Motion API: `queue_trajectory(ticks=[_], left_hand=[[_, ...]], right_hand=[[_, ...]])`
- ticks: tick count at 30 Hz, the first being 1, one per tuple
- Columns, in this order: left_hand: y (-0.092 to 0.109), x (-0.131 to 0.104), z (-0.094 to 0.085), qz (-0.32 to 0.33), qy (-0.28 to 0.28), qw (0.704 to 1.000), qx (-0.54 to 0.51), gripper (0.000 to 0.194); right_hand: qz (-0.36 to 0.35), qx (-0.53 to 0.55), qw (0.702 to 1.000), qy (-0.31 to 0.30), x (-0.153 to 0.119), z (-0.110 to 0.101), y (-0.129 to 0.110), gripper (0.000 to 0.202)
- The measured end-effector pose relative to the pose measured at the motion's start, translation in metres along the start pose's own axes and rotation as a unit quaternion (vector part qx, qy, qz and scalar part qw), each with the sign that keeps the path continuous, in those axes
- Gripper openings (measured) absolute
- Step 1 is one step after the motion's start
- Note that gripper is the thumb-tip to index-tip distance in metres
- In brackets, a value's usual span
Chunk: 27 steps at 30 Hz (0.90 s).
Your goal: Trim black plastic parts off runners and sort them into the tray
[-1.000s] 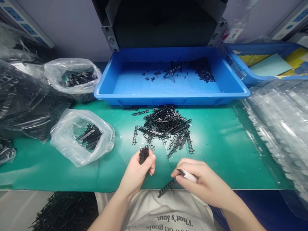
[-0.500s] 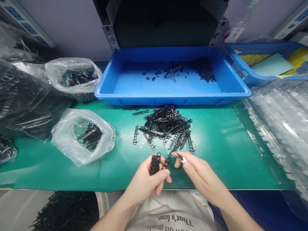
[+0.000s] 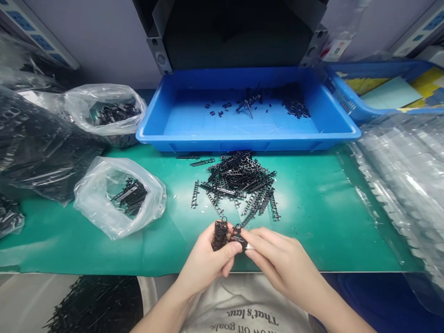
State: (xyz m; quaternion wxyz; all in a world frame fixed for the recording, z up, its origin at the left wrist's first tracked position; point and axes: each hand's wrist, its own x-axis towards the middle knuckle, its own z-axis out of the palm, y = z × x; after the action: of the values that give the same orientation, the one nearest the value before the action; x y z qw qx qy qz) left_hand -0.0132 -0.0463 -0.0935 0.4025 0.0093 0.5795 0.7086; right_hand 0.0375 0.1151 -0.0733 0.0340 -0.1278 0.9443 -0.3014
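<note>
My left hand (image 3: 210, 259) is closed around a bunch of black plastic strips (image 3: 221, 235) with ring-shaped ends. One more black ringed piece (image 3: 237, 230) sticks out between its thumb and fingers. My right hand (image 3: 282, 259) is pinched on a small tool with a white part (image 3: 249, 246), its kind not clear, and presses it against that piece. Just beyond both hands, a heap of black ladder-like plastic strips (image 3: 241, 178) lies on the green mat (image 3: 312, 199).
A blue tray (image 3: 249, 144) with small black parts stands behind the heap. Clear bags (image 3: 120, 226) of black parts are on the left, and clear plastic trays (image 3: 409, 185) are stacked on the right. A tub of black pieces (image 3: 100, 303) sits below the table edge.
My right hand has moved left with the small tool, up to the black piece at my left hand. My left hand has shifted slightly; the heap looks the same.
</note>
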Motion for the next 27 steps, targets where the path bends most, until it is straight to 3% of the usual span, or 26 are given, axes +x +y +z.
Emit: queue_trajectory(ticks=[13,21,27], left_hand=[[0.001,0.0,0.0,0.006,0.032,0.998,0.055,0.015],[0.002,0.0,0.003,-0.006,0.043,0.999,-0.004,0.026],[-0.001,-0.001,0.003,-0.014,0.062,0.998,0.008,0.027]], right_hand=[[-0.011,-0.017,0.997,0.07,-0.001,0.013,0.003,0.032],[-0.012,-0.041,0.994,0.097,-0.001,0.015,-0.002,0.033],[0.001,-0.036,0.994,0.103,-0.002,0.022,-0.006,0.031]])
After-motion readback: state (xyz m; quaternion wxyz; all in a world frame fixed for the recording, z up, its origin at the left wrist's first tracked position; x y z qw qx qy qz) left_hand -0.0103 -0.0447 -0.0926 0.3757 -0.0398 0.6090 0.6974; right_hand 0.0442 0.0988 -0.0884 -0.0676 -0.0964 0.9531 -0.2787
